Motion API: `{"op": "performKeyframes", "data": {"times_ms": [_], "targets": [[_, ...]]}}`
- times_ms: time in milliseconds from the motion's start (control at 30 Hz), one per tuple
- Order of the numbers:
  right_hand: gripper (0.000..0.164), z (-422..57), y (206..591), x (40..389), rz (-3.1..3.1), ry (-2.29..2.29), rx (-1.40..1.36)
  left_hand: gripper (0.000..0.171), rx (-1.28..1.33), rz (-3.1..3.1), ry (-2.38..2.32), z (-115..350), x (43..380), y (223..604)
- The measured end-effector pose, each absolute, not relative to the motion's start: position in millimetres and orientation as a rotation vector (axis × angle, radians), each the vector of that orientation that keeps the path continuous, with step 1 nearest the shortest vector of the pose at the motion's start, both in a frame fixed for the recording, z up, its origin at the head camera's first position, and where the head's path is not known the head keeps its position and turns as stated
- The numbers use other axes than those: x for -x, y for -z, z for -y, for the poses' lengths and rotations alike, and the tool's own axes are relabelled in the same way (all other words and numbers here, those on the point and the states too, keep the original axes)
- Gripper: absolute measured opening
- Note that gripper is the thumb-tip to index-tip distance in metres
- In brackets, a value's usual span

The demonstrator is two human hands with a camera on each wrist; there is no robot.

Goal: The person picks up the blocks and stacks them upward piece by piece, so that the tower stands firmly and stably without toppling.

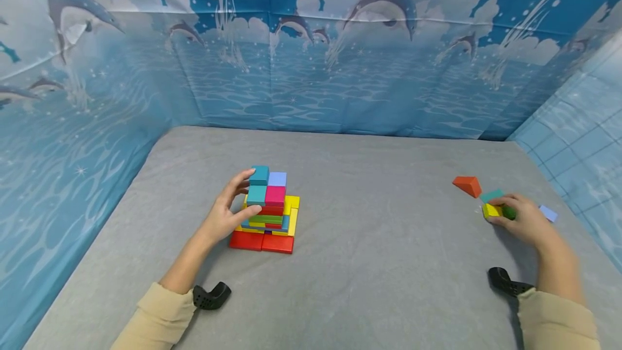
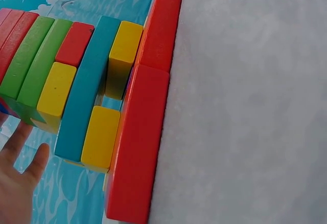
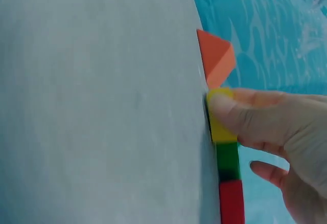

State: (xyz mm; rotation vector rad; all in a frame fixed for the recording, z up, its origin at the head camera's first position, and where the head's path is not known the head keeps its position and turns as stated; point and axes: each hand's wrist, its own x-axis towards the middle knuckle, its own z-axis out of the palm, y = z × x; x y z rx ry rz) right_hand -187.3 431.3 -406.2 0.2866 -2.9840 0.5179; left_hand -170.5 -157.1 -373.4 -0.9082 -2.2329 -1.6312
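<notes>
A tower of colored wooden blocks [image 1: 275,196] stands left of center on two flat red blocks [image 1: 246,240]. My left hand [image 1: 225,215] is spread along its left side, fingertips by the top teal block [image 1: 259,175] and thumb in front of the upper layers; firm contact cannot be made out. In the left wrist view, yellow, green and teal blocks [image 2: 88,88] show in the layers. At the far right, my right hand [image 1: 527,220] pinches a yellow block [image 3: 225,127] between thumb and fingers, low at the table. A green block [image 3: 228,160] is close beside it.
Near the right hand lie an orange wedge [image 1: 467,186], a teal block [image 1: 492,195] and a lavender block [image 1: 548,213]. The right wrist view also shows a red block [image 3: 232,202]. Gray cloth [image 1: 369,263] covers the table, and a dolphin-print curtain [image 1: 316,91] hangs behind.
</notes>
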Motion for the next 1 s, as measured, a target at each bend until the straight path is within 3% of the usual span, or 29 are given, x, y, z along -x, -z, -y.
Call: {"op": "performKeyframes", "data": {"times_ms": [200, 633, 833, 1000], "targets": [[0.038, -374, 382, 202, 2.917, -0.639, -0.424, 0.065, 0.897, 2.248, 1.634, 158, 170, 374], [0.035, -164, 326, 226, 2.441, -1.032, -1.158, 0.065, 0.906, 2.245, 1.636, 157, 171, 373], [0.032, -96, 315, 223, 2.429, -1.103, -1.294, 0.065, 0.870, 2.278, 1.635, 157, 170, 371], [0.033, -66, 317, 221, 2.508, -1.092, -1.264, 0.065, 0.854, 2.296, 1.638, 158, 169, 371]]}}
